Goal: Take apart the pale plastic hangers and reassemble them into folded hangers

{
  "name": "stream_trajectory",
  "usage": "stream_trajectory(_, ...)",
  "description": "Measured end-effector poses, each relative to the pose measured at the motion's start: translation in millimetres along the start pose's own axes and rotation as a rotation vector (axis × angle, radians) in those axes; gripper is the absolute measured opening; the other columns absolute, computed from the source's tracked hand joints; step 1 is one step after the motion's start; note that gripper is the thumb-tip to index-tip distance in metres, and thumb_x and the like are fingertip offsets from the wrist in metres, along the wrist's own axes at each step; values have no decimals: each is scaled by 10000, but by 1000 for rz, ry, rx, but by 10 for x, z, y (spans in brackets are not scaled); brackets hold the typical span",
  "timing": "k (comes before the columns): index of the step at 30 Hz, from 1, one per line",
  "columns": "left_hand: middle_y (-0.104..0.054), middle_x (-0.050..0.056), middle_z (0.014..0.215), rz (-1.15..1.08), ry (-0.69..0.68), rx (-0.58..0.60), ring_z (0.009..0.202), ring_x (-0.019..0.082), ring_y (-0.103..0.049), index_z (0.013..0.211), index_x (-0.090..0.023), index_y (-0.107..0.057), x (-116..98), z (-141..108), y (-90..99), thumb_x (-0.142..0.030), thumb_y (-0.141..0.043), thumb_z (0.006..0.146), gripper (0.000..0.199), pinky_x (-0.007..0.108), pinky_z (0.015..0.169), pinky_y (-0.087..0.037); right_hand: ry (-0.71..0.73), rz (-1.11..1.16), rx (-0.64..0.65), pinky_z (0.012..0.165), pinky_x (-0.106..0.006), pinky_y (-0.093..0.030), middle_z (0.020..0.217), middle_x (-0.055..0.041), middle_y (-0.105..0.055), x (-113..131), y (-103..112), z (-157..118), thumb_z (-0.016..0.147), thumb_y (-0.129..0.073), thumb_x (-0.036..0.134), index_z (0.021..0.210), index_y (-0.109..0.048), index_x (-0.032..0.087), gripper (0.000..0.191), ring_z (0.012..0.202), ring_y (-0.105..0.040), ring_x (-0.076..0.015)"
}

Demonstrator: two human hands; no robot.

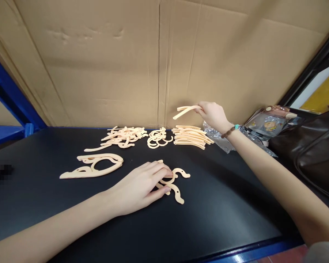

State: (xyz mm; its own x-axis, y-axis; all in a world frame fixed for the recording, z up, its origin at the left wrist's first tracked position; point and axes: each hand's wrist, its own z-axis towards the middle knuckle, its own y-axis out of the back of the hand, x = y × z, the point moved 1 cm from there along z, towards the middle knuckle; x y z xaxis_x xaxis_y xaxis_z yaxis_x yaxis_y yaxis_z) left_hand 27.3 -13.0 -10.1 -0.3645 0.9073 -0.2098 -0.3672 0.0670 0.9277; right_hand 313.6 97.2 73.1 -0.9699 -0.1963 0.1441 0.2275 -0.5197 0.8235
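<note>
Head view: three piles of pale pieces — curved pieces (126, 137), rings (155, 140), slim bars (190, 138) — line the far edge of the surface (222, 212). One folded hanger (95, 173) lies toward the left edge. The right hand (214, 115) pinches two pale strips (185, 111) above the bars; the left hand (142, 186) covers one ring-and-hook assembly (177, 193) nearer the front edge — fingers touching, grip unclear. One bottle (268, 122), cartoon-printed, stands by the far right corner.

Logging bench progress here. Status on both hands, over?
Left hand resting on curved cream pieces. Right hand gripping two slim strips, above the strip pile. Clear plastic near right wrist, over.
</note>
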Motion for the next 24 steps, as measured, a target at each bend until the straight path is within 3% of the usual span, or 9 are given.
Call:
stream_trajectory(3,-675,21,1095,17,-34,-30,992,160,-619,1100,-220,-598,-6,3,1,-268,-482,969,181,304,929,-437,29,269,73,655,-255,-451,878,-88,-704,114,22,-95,956,-443,305,892,-659,133,284,732,-627,-149)
stream_trajectory(6,-690,12,1053,38,-88,-51,948,144,-623,1087,-217,-618,-19,2,3,-237,-467,977,188,287,913,-430,45,515,233,611,-245,-454,752,-50,-677,260,-45,-335,927,-500,373,786,-646,138,310,642,-598,-130)
stream_trajectory(10,-705,22,1025,76,-172,-45,937,160,-630,1093,-202,-620,-61,-7,4,-216,-461,975,198,295,885,-423,124,707,373,686,-269,-461,764,-27,-672,469,-135,-751,916,-519,398,757,-648,160,315,705,-601,-145)
stream_trajectory(16,-715,27,942,112,-239,-43,893,170,-633,1030,-188,-634,-142,-13,8,-232,-462,973,187,291,843,-432,55,828,409,727,-284,-450,775,-31,-665,664,-201,-1161,934,-510,376,770,-659,158,311,740,-587,-156)
stream_trajectory(24,-712,1,905,144,-279,-115,929,161,-601,991,-191,-641,-166,1,18,-241,-505,963,147,309,862,-374,28,918,488,677,-246,-419,841,-12,-672,822,-240,-1386,933,-540,378,919,-703,169,265,745,-570,-138)
